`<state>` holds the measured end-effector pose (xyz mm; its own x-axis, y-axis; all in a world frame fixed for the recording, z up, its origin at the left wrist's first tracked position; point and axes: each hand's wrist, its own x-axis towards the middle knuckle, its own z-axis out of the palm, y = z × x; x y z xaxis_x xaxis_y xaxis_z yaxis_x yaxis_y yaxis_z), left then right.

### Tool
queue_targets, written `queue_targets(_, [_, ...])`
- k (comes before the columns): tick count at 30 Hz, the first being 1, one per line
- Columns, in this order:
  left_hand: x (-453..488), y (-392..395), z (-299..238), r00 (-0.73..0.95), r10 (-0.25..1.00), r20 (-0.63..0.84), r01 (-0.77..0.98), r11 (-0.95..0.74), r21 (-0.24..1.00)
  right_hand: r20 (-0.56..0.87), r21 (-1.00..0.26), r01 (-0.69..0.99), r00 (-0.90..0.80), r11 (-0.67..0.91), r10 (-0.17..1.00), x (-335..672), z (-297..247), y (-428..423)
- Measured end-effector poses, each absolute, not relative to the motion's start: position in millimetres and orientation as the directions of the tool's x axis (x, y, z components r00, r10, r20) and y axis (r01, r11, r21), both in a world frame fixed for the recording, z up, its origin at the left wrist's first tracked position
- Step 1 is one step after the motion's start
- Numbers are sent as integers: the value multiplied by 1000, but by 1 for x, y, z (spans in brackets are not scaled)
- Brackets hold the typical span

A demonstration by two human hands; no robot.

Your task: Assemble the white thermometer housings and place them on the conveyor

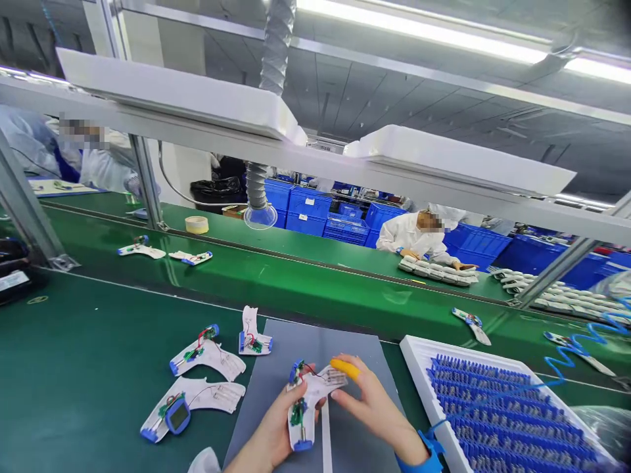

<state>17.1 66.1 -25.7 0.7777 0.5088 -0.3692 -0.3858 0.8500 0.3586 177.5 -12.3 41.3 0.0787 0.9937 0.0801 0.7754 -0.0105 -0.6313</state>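
Note:
My left hand (273,430) grips a white gun-shaped plastic shell half (306,404) with a green circuit board and blue end caps, held over a grey mat (340,351). My right hand (367,401), with a yellow finger cot on the index finger and a blue wrist strap, pinches the shell's upper end. To the left on the green bench lie three more shell halves: one with a small screen (190,402), one with wires (207,355) and a small one (252,336).
A white tray of blue parts (497,404) sits to the right, with a coiled blue cable above it. A green conveyor (305,276) carries more shells. Beyond it, a person in white (419,238) works at stacked parts; blue crates stand behind. A tape roll (196,224) lies far left.

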Motion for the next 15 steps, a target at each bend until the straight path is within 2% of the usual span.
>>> queue_targets(2, [16, 65, -23, 770, 519, -372, -400, 846, 353, 106, -666, 746, 107, -9, 989, 171, 42, -17])
queue_targets(5, [16, 61, -17, 816, 423, -394, -327, 900, 288, 99, -748, 663, 141, -20, 985, 161, 39, -23])
queue_targets(8, [16, 60, -14, 782, 418, -462, -297, 902, 313, 147, -882, 471, 299, -12, 943, 169, 24, -24])
queue_targets(10, [16, 63, -15, 744, 445, -498, -317, 891, 324, 193, -958, 284, 525, 43, 829, 190, 12, -25])
queue_targets(12, [16, 67, -17, 726, 469, -503, -353, 882, 313, 177, -981, 85, 772, 177, 611, 220, 2, -28])
queue_targets(13, [17, 69, -18, 726, 474, -499, -369, 880, 301, 135, -962, -2, 865, 273, 483, 237, -1, -31])
queue_targets(14, [17, 72, -19, 727, 478, -493, -382, 878, 287, 73, -933, -81, 911, 351, 406, 253, -4, -33])
queue_targets(15, [18, 73, -20, 727, 482, -489, -395, 876, 276, 13, -912, -144, 926, 384, 377, 268, -5, -36])
